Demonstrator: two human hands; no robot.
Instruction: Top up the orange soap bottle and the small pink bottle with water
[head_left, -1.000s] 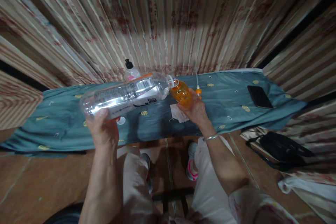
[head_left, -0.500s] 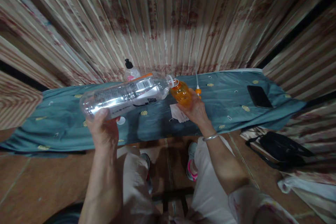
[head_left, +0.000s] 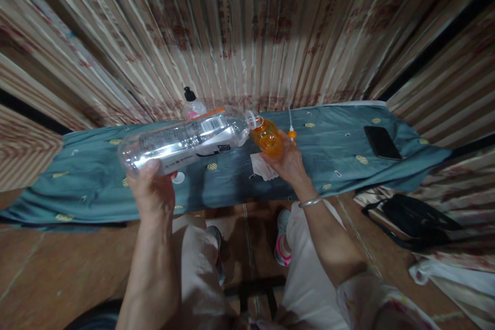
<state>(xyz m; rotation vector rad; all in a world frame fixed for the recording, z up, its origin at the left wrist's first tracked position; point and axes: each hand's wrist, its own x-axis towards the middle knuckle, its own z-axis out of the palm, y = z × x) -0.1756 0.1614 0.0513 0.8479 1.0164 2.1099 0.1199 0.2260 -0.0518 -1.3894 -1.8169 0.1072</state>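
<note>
My left hand [head_left: 151, 193] grips the base end of a large clear plastic bottle [head_left: 185, 139], which lies nearly level with its neck pointing right. The neck meets the mouth of a small orange bottle [head_left: 267, 138], tilted toward it and held in my right hand [head_left: 289, 162]. Both bottles hover above a long board covered in blue-green cloth [head_left: 340, 157]. A white bottle cap [head_left: 178, 178] rests on the cloth by my left hand. A white scrap of paper [head_left: 263, 167] lies under the orange bottle.
A pump bottle with a black top [head_left: 192, 105] stands at the board's far edge against striped curtains. A black phone [head_left: 382, 142] lies on the cloth at right. A white cable with an orange end [head_left: 292, 131] hangs near my right hand. A black bag [head_left: 415, 219] sits on the floor.
</note>
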